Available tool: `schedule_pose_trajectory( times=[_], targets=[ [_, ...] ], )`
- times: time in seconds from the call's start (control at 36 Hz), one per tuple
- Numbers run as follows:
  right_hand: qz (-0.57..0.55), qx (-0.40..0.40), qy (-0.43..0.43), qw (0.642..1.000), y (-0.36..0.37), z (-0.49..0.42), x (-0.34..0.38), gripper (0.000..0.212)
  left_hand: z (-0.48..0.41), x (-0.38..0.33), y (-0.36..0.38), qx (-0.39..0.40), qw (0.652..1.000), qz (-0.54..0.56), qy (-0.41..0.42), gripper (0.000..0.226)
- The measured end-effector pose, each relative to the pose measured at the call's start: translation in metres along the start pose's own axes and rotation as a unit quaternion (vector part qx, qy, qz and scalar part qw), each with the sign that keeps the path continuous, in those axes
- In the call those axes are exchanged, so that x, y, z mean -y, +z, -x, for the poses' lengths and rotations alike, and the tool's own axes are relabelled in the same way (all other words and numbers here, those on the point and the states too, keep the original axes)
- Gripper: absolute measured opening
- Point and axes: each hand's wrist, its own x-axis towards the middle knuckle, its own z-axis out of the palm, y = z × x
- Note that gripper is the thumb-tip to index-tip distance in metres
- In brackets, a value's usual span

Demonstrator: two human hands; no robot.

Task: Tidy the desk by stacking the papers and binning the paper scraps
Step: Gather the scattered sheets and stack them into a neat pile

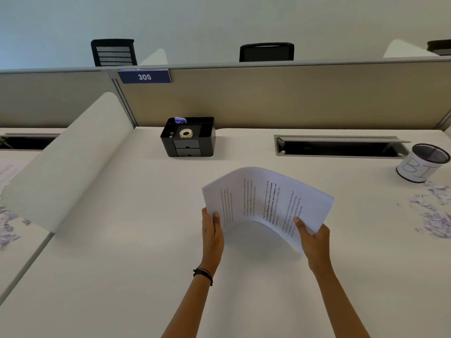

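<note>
Now we pinch the bowed sheaf of printed white papers (266, 198) with left grip (211, 230) and right grip (314, 237), before the black plastic organiser (192, 147); stacking, so next probably lay it square.

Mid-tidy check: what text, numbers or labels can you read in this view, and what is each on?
"305": white digits on the blue sign fixed to the partition.
"BI": hand-drawn on the white band of the mesh bin; any further letters are turned out of view.
Printed lines on the papers held by the left hand and right hand: too blurred to read.
Purple card in the black organiser: unreadable.
</note>
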Motion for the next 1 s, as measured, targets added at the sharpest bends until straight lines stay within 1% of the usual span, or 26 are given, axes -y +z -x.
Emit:
schedule_pose_trajectory(
  times=[0.22,0.31,0.39,0.56,0.67,0.83,1.0],
  targets=[
    [-0.004,-0.019,-0.046,0.999,0.002,-0.001,0.019,0.028,-0.01,-0.016,-0.001,-0.012,0.999,0.024,0.036,0.01],
    [-0.018,-0.015,-0.055,0.998,-0.001,-0.003,0.025,0.026,-0.01,-0.017,-0.003,-0.024,0.998,0.04,0.031,0.018],
    [-0.009,-0.006,-0.047,0.999,-0.005,-0.004,0.018,0.024,-0.008,-0.01,-0.007,-0.021,0.999,0.042,0.021,0.025],
    [-0.004,-0.012,-0.007,1.0,-0.012,-0.004,0.0,0.023,0.001,0.008,-0.005,0.008,1.0,0.021,-0.014,0.016],
    [-0.017,-0.015,0.01,1.0,-0.011,-0.004,-0.003,0.024,0.005,0.004,0.0,0.014,0.999,0.036,-0.033,0.025],
    [-0.035,-0.026,-0.001,0.999,-0.009,-0.004,0.004,0.024,0.001,0.002,0.001,0.008,0.999,0.04,-0.024,0.021],
    [-0.037,-0.026,-0.03,0.999,-0.01,-0.006,0.015,0.031,0.0,-0.01,0.0,-0.02,0.998,0.061,0.009,0.033]
  ],
)
